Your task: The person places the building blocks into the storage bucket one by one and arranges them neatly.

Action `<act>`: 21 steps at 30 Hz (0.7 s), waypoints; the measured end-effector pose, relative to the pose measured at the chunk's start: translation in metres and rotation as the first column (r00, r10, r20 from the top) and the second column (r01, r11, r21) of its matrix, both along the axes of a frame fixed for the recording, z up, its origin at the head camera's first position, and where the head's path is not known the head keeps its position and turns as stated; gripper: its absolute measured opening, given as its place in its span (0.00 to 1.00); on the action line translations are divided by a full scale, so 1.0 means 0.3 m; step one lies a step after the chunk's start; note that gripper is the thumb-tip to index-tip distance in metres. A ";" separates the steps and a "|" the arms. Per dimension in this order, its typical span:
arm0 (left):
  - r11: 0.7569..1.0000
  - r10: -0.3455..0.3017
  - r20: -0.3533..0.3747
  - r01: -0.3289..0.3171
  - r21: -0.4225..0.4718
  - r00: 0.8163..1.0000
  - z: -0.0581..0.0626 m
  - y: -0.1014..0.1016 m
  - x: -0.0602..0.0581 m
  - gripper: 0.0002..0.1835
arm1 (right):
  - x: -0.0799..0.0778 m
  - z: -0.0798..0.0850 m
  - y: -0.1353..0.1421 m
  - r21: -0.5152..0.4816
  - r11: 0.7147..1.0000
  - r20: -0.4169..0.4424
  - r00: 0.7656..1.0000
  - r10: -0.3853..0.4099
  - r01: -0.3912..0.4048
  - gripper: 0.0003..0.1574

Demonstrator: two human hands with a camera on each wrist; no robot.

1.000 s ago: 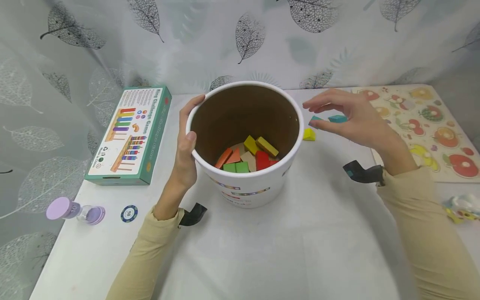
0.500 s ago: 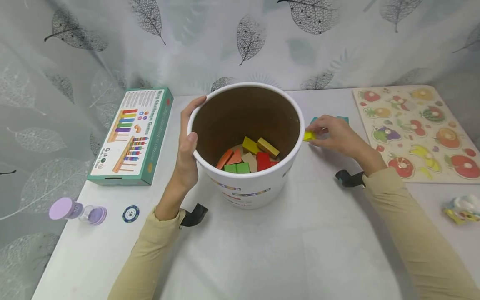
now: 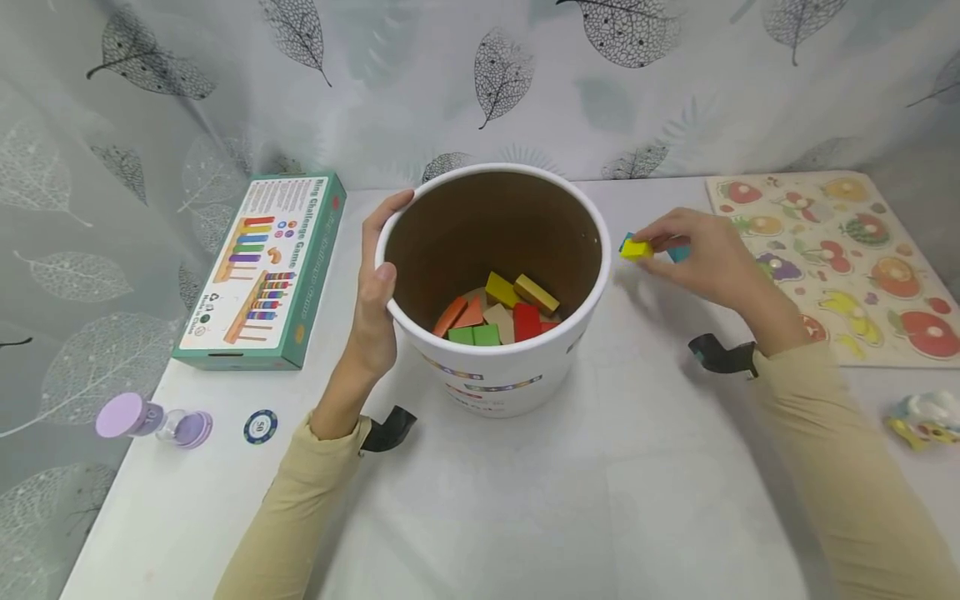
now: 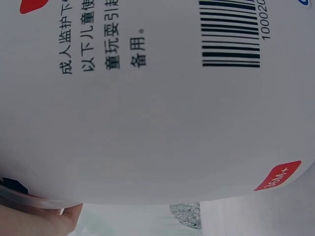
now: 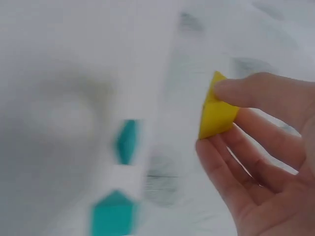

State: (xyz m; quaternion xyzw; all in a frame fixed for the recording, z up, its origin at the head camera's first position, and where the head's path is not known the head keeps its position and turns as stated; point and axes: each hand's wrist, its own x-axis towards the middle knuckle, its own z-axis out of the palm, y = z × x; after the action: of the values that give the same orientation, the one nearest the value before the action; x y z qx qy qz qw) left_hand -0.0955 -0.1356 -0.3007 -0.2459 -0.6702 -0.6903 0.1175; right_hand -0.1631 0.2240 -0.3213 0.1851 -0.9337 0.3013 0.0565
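Note:
A white round bucket (image 3: 498, 379) stands mid-table, with coloured blocks (image 3: 501, 312) in red, green, yellow, orange and plain wood on its floor. My left hand (image 3: 371, 308) grips its left rim, thumb toward the front and fingers round the outer wall. In the left wrist view the bucket's printed side (image 4: 147, 123) fills most of the picture. Right of the bucket, my right hand (image 3: 701, 254) pinches a yellow triangular block (image 5: 219, 110) between thumb and fingers, held above the table. Two teal blocks (image 5: 113, 216) lie on the table behind that hand, partly hidden by it in the head view.
A green Ring Challenge Game box (image 3: 258, 275) lies at the left. Nearer are a purple hourglass (image 3: 153, 419) and a poker chip (image 3: 260, 427). A fruit puzzle board (image 3: 847, 275) and a small figurine (image 3: 926, 417) sit at the right. A leaf-patterned curtain (image 3: 555, 92) hangs behind.
My right hand has come down to the yellow triangular block beside the bucket, pinched it and lifted it slightly up and right. The left hand keeps its grip on the rim.

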 end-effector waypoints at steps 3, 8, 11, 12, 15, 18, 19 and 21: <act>1.000 0.000 -0.004 0.000 -0.005 1.000 0.000 -0.002 0.000 0.44 | 0.028 0.084 -0.021 -0.090 0.996 -0.120 0.993 -0.022 0.012 0.22; 1.000 -0.001 -0.003 0.001 -0.004 1.000 0.000 -0.005 0.002 0.44 | 0.088 0.228 -0.097 -0.344 0.933 -0.282 0.959 0.003 -0.104 0.25; 1.000 0.002 -0.004 -0.002 -0.002 1.000 0.000 -0.007 0.003 0.43 | 0.122 0.297 -0.164 -0.454 0.851 -0.345 0.933 0.105 -0.263 0.25; 1.000 0.003 -0.005 -0.003 0.000 1.000 -0.001 -0.008 0.003 0.43 | 0.131 0.315 -0.187 -0.479 0.817 -0.363 0.920 0.148 -0.320 0.24; 1.000 0.001 -0.008 -0.001 0.003 1.000 -0.001 -0.008 0.001 0.43 | 0.145 0.344 -0.245 -0.543 0.711 -0.382 0.886 0.264 -0.446 0.24; 1.000 -0.008 -0.008 0.008 0.004 1.000 -0.002 -0.008 0.000 0.43 | 0.150 0.354 -0.285 -0.590 0.647 -0.361 0.874 0.325 -0.484 0.24; 1.000 -0.011 -0.006 0.011 0.005 1.000 -0.002 -0.007 0.000 0.43 | 0.151 0.355 -0.293 -0.602 0.635 -0.351 0.875 0.334 -0.484 0.24; 1.000 -0.016 -0.004 0.016 0.006 1.000 -0.002 -0.006 0.001 0.44 | 0.151 0.354 -0.302 -0.620 0.617 -0.340 0.874 0.346 -0.485 0.23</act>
State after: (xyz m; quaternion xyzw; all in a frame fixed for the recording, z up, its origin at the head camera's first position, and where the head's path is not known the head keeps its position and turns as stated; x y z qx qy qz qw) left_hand -0.0951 -0.1375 -0.3012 -0.2522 -0.6661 -0.6927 0.1139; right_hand -0.1177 0.1333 -0.2151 0.3898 -0.6748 0.6115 0.1367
